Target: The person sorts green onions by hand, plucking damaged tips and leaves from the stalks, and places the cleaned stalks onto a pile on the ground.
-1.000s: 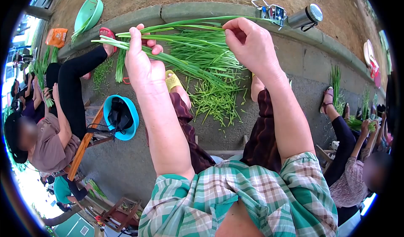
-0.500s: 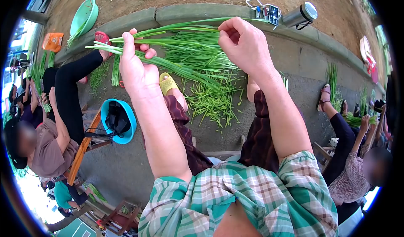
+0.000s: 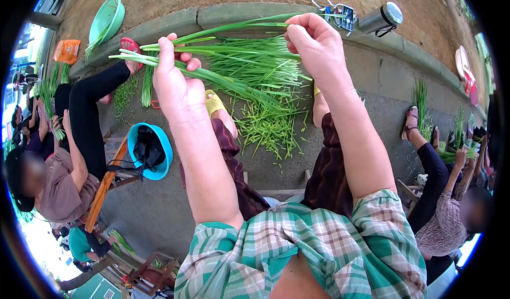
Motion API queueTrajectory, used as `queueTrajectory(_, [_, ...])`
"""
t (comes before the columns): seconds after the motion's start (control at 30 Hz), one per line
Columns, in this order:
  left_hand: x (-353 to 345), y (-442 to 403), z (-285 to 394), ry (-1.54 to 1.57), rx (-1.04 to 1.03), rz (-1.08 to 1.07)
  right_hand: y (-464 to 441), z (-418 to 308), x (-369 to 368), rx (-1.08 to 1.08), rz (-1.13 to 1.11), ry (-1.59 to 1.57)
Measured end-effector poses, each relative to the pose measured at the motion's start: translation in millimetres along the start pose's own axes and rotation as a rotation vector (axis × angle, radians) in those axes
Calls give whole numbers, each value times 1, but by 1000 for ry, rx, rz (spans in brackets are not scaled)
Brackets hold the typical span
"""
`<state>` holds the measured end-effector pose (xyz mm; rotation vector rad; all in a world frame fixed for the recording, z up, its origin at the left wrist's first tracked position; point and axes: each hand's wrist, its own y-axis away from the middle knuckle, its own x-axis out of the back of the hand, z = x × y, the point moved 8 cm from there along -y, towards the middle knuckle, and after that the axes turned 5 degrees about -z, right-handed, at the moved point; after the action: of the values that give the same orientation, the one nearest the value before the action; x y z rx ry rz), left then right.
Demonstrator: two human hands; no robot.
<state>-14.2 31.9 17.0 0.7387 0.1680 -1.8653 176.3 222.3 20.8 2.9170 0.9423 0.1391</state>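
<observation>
Overall, we find grey pavement (image 3: 143, 208) carrying a pile of cut greens (image 3: 249, 60). Over that pile, we note a bunch of green stalks (image 3: 223, 81) gripped in the left hand (image 3: 179, 89), while the right hand (image 3: 319, 47) pinches several leaf ends. Lastly, we record short clippings (image 3: 268, 131) beside the pile.

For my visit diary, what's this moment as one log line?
Left hand: holding chive-like stalks; right hand: pinching some of them; pavement: stalk pile, short pieces
</observation>
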Motion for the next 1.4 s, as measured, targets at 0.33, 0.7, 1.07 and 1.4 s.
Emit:
queueTrajectory(0.33, [23,-7,21,102,-62,32,-1,8,29,-100,-38,-461])
queueTrajectory(0.7, [25,-8,27,88,-93,34,16,11,-6,-276,-333,-479])
queueTrajectory(1.07, [16,0,29,28,-131,59,18,-3,-12,-135,-386,-1])
queueTrajectory(1.4, [12,1,27,32,-141,24,18,-4,-16,-50,-324,274])
